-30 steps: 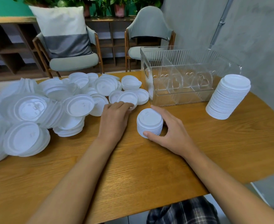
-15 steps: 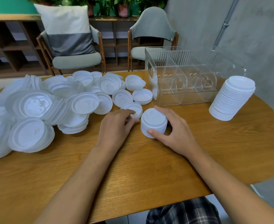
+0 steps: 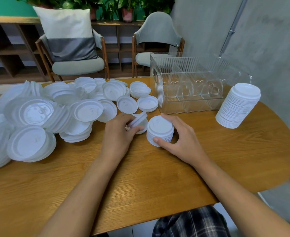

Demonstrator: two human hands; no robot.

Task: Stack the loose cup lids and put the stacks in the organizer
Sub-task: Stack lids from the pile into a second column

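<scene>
— Past the fingertips, what crowds in?
— Loose lids [image 3: 38, 113] heaped beyond and left of the left hand [image 3: 118, 134]. The clear organizer [image 3: 192, 86] stands just behind the right hand [image 3: 180, 141], with a tall stack [image 3: 238, 105] further right.
— The grips?
— The left fingers pinch a tilted lid [image 3: 138, 119]. The right thumb and fingers curl round the short stack [image 3: 160, 130] on the table [image 3: 158, 177].
— Hidden?
— The heap runs off the left edge.

Loose lids [image 3: 55, 110] heaped left on table [image 3: 158, 177], short stack [image 3: 160, 131] centre, organizer [image 3: 190, 82] behind it, tall stack [image 3: 238, 105] right of organizer.
</scene>
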